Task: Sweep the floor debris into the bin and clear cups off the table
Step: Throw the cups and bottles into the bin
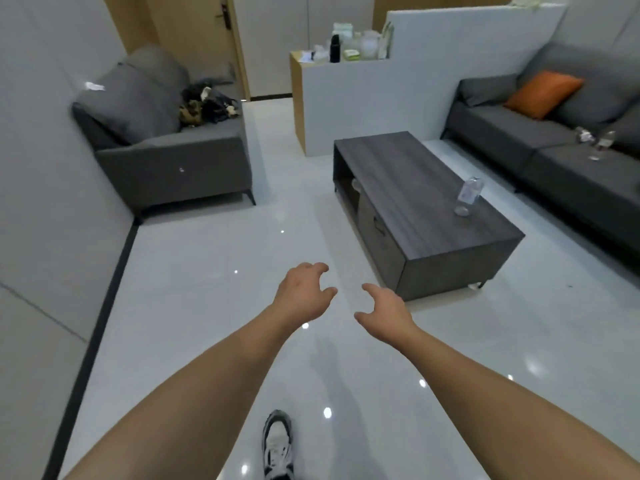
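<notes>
While both hands, left (pixel 304 292) and right (pixel 384 311), hang forward with loosely curled fingers grasping nothing, the clear cup (pixel 469 195) stands upright on the dark counter (pixel 408 174), toward its right edge, well apart from them. Probably the person is walking in to collect it; no broom or bin shows.

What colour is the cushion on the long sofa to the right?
Orange. The square orange cushion leans against the dark grey sofa, clearest in the head view.
</notes>
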A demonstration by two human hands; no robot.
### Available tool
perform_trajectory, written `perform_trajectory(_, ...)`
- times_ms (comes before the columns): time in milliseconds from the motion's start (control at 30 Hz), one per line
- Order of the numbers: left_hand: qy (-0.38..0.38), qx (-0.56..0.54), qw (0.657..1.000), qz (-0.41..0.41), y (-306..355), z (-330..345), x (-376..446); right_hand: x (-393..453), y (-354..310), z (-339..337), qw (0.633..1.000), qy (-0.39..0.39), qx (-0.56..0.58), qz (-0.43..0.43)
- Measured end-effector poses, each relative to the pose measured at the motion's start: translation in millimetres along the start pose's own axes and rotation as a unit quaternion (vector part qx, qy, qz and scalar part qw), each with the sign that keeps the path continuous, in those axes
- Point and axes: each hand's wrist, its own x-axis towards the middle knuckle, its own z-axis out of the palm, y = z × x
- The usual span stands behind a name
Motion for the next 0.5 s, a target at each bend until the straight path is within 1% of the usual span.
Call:
perform_trajectory(133,-0.046,0.001,0.997,0.063,18,9,121,86,10,-33,0.996,0.054,0.028,0.067)
perform_trajectory(267,-0.11,0.014,0.988,0.105,40,11,217,146,17,-67,0.985,0.074,0.045,0.147)
perform_trajectory(400,-0.13,0.029,0.979,0.155,78,15,314,205,34,-110,0.973,0.114,0.068,0.189)
perform_trajectory(500,-0.146,0.033,0.971,0.188,116,30,377,248,60,-137,0.964,0.131,0.077,0.219)
